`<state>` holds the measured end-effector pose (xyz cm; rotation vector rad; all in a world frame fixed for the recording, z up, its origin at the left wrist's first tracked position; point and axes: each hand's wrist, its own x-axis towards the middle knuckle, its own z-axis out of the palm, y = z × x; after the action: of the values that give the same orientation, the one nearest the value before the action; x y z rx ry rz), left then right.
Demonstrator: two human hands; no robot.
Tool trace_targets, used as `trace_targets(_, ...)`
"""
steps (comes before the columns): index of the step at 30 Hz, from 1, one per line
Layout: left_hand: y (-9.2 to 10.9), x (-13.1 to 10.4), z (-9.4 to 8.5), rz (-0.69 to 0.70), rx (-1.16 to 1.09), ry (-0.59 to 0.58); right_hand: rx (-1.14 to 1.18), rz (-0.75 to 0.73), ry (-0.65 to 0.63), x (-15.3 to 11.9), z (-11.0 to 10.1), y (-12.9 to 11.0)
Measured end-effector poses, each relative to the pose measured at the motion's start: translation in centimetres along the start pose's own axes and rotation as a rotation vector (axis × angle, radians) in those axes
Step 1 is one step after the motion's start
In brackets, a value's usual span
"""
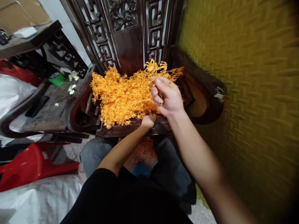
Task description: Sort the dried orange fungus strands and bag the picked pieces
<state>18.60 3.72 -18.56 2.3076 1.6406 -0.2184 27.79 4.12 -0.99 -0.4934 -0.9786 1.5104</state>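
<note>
The right hand (167,97) is pinching an orange sprig (152,66). Just below, the left hand (149,120) is resting by the orange pile (123,97); I cannot tell its grip. The pile is lying mostly left of both hands. Farther left, a red chair (25,165) is bearing an unreadable label (45,155).

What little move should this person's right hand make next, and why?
I'd probably ease the right hand slowly upward: the thin, branching orange strands it holds crowd close to a tangled orange heap on a dark wooden chair and might snag. The left hand sits low at the heap's front edge, perhaps placed to steady it.
</note>
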Motion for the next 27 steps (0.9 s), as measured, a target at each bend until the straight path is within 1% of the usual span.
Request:
trace_targets(5,-0.7,-1.5,1.2,0.086,0.066,0.039,0.025,0.002,-0.028,0.2,-0.1,0.1)
trace_targets(7,-0.7,-2.4,1.1,0.138,0.076,0.059,0.014,0.003,-0.030,0.2,-0.1,0.1)
trace_targets(9,-0.6,-3.4,0.4,0.184,0.075,0.088,-0.005,0.006,-0.031,0.2,-0.2,0.1)
trace_targets(12,-0.2,-5.3,-1.8,0.242,0.055,0.131,-0.026,-0.007,-0.033,0.3,-0.5,0.0)
trace_targets(14,-0.4,-6.8,-3.8,0.288,0.033,0.141,-0.032,-0.026,-0.025,0.4,-0.7,-0.1)
trace_targets(16,-1.0,-8.5,-6.2,0.343,-0.023,0.145,-0.040,-0.037,-0.009,0.5,-0.8,-0.2)
trace_targets(17,-1.5,-9.3,-7.4,0.373,-0.079,0.152,-0.047,-0.039,-0.002,0.5,-0.8,-0.2)
trace_targets(20,-3.3,-11.3,-10.7,0.420,-0.381,0.216,-0.095,-0.051,0.025,0.4,-0.5,0.0)
trace_targets(21,-3.8,-11.7,-11.7,0.407,-0.449,0.239,-0.124,-0.063,0.034,0.4,-0.3,0.2)
trace_targets(23,-4.6,-12.4,-13.2,0.341,-0.513,0.279,-0.189,-0.087,0.044,0.3,0.2,0.6)
trace_targets(27,-5.7,-12.9,-15.0,0.206,-0.489,0.305,-0.257,-0.096,0.025,0.1,0.7,1.4)
